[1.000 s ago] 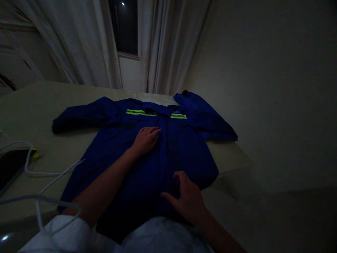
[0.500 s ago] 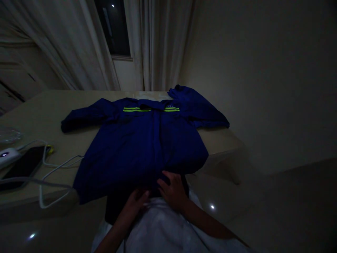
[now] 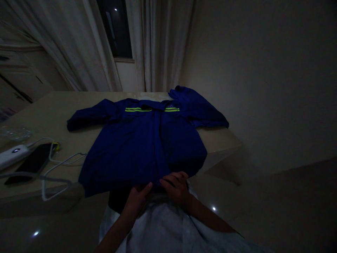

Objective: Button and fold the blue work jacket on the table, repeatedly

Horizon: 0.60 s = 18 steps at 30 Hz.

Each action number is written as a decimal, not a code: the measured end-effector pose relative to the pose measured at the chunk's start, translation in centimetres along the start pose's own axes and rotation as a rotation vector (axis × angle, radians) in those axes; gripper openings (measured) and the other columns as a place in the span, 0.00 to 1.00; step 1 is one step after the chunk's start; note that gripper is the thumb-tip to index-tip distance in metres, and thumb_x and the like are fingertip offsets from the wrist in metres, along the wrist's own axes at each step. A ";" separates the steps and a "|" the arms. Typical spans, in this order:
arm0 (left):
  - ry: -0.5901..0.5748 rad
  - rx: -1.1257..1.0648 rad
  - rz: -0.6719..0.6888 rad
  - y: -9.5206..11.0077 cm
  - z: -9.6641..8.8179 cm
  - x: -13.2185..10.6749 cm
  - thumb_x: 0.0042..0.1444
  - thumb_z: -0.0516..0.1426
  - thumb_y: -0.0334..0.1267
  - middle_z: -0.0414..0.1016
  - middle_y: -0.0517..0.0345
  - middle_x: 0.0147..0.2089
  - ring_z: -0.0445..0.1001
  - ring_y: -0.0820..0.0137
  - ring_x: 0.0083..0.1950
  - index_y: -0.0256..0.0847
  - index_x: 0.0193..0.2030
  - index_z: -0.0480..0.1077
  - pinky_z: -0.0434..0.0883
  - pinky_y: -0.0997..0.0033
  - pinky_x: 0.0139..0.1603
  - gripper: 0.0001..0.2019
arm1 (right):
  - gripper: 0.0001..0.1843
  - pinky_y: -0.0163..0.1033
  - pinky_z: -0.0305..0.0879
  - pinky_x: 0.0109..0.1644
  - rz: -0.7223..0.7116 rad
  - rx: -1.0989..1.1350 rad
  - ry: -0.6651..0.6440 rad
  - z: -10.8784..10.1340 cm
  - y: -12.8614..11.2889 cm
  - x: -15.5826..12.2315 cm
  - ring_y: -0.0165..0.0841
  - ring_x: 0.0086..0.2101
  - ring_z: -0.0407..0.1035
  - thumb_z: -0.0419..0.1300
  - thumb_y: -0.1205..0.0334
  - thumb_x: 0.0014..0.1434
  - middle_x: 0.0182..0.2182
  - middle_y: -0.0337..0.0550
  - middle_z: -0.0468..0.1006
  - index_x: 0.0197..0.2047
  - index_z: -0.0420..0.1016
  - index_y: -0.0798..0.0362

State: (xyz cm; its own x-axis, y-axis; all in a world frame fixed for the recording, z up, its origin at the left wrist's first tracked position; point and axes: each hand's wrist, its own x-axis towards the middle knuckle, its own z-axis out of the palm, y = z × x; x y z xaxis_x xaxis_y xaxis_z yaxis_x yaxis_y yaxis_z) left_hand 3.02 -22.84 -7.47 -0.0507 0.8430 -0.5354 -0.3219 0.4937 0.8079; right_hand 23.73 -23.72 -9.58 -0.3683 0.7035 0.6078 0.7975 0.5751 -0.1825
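Note:
A dark blue jacket (image 3: pixel 131 144) lies spread front up over the table, its sleeves out to both sides and yellow-green stripes across the chest. Its bottom hem hangs over the near table edge, close to my body. My left hand (image 3: pixel 138 198) holds the hem just left of the centre front, thumb on top and fingers hidden under the cloth. Right of the centre front, my right hand (image 3: pixel 177 188) grips the hem with its fingers bent over the fabric. A small gap separates the two hands.
On the left of the table (image 3: pixel 58 105) lie a dark phone (image 3: pixel 33 163), a white power bank (image 3: pixel 14 154) and a looped white cable (image 3: pixel 56 163). Clear crumpled plastic (image 3: pixel 15 133) sits behind them. Curtains (image 3: pixel 155 45) hang beyond the table, and a wall (image 3: pixel 263 88) stands at the right.
Both hands have closed on the hem near the centre front. The left thumb now lies on the cloth, and the lower front has shifted slightly. The view has turned a little left.

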 end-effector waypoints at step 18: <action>0.107 0.188 0.216 4.4 2.2 -3.2 0.39 0.71 0.55 0.81 0.51 0.28 0.77 0.62 0.30 0.38 0.26 0.78 0.74 0.65 0.33 0.20 | 0.13 0.48 0.54 0.53 -0.088 0.013 0.127 -0.8 -0.3 0.6 0.36 0.40 0.69 0.61 0.61 0.70 0.38 0.35 0.85 0.54 0.81 0.37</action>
State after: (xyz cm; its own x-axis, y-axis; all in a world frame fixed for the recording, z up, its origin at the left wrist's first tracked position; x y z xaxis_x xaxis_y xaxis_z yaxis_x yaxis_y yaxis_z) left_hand 3.87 -22.88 -1.66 -0.2011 0.9106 -0.3611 -0.1123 0.3448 0.9319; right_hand 23.63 -23.81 -8.52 -0.3725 0.5923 0.7144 0.7582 0.6381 -0.1337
